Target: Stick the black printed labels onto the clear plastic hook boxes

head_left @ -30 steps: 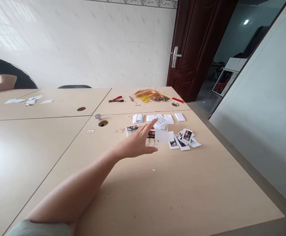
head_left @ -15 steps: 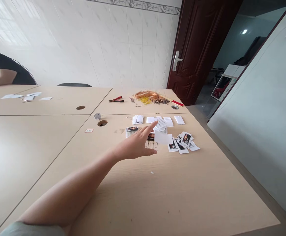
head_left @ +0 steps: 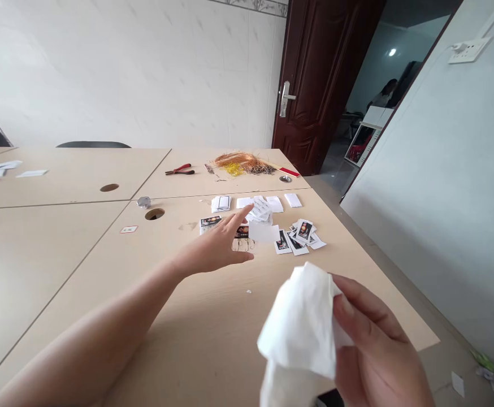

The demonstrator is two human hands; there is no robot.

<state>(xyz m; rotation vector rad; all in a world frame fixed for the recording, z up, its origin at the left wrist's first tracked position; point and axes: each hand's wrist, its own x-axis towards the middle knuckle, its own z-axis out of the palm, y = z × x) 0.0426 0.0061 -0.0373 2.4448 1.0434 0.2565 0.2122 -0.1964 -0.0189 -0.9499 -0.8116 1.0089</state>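
Observation:
My left hand (head_left: 219, 243) reaches over the table with its fingers spread, holding nothing. It is beside a black-labelled pack of hooks (head_left: 242, 244) and a blank white card (head_left: 264, 232). Close to the camera at lower right, my right hand (head_left: 378, 339) pinches a crumpled white tissue (head_left: 302, 322) that hangs down. Right of the white card lies a loose pile of black-and-white printed cards (head_left: 303, 232). Small white paper stacks (head_left: 221, 203) form a row behind, and another labelled pack (head_left: 209, 223) lies partly behind my left hand.
Red-handled pliers (head_left: 180, 169), a bundle of copper-coloured strands (head_left: 241, 159) and yellow pieces (head_left: 233, 169) lie farther back. The table (head_left: 213, 339) has round holes (head_left: 154, 214). A dark door (head_left: 310, 73) stands beyond, with a person (head_left: 382, 95) in the room behind it.
My right hand has come into view at lower right with the white tissue. The view has turned somewhat to the left-out person's opposite side, rightward. My left hand stays spread beside the cards.

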